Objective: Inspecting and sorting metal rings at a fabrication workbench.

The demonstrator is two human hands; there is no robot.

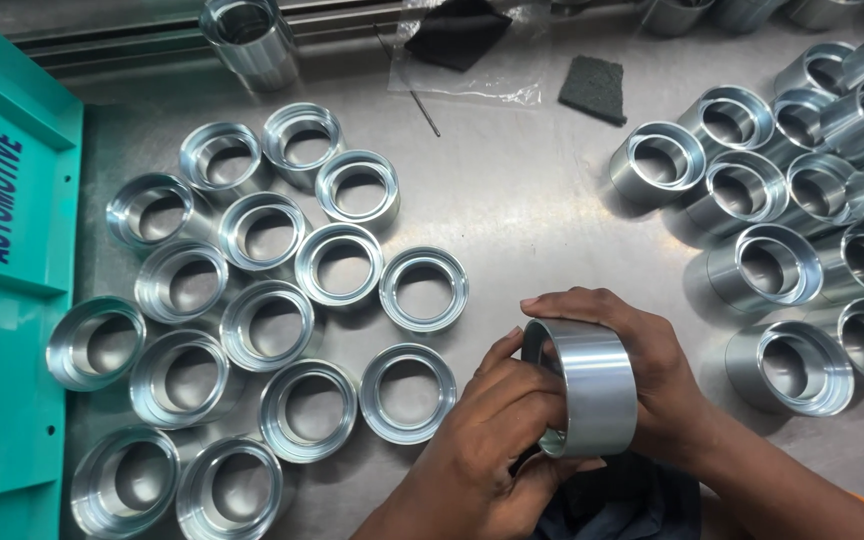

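A shiny metal ring sleeve [592, 385] is held on its side at the lower middle. My right hand [652, 370] wraps around its far side with the thumb over the top rim. My left hand [497, 430] grips the near rim, fingers reaching into the bore. A dark cloth [602, 500] lies under the hands. To the left, several matching rings stand open-end-up on the steel table [512, 200]; the closest [408, 392] is just left of my left hand.
A second cluster of metal rings [762, 265] fills the right side. A teal plastic crate [2, 300] runs along the left edge. At the back lie a dark abrasive pad [594, 88], a plastic bag with a dark cloth [457, 35], a thin rod [424, 108] and one tall sleeve [250, 40].
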